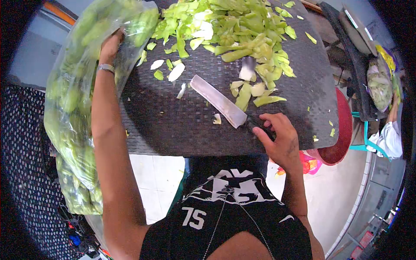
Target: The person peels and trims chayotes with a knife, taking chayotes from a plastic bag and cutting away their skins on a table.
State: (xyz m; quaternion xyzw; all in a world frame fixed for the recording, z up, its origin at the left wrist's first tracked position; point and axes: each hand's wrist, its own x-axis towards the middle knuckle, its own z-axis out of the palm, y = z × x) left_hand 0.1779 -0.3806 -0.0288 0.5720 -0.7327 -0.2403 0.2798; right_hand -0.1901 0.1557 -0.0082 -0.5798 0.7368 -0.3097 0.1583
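Observation:
My left hand (pixel 112 47) is at the upper left, against the large clear plastic bag (pixel 69 99) full of green vegetables; its fingers are mostly hidden by the plastic. On the dark woven table (pixel 160 125) lies a knife (pixel 219 102) with a wide pale blade pointing up and left. My right hand (pixel 281 136) is at the black handle near the table's front edge, thumb and fingers curled around its end. Beyond the blade, a heap of green peelings and cut pieces (pixel 234 26) covers the far part of the table.
Scattered peels (pixel 175 73) lie left of the knife. A red basin (pixel 340 134) stands below the table's right edge, near a pink bag (pixel 310 164). At the far right are another bag of vegetables (pixel 379 84) and part of another person's arm (pixel 393 108).

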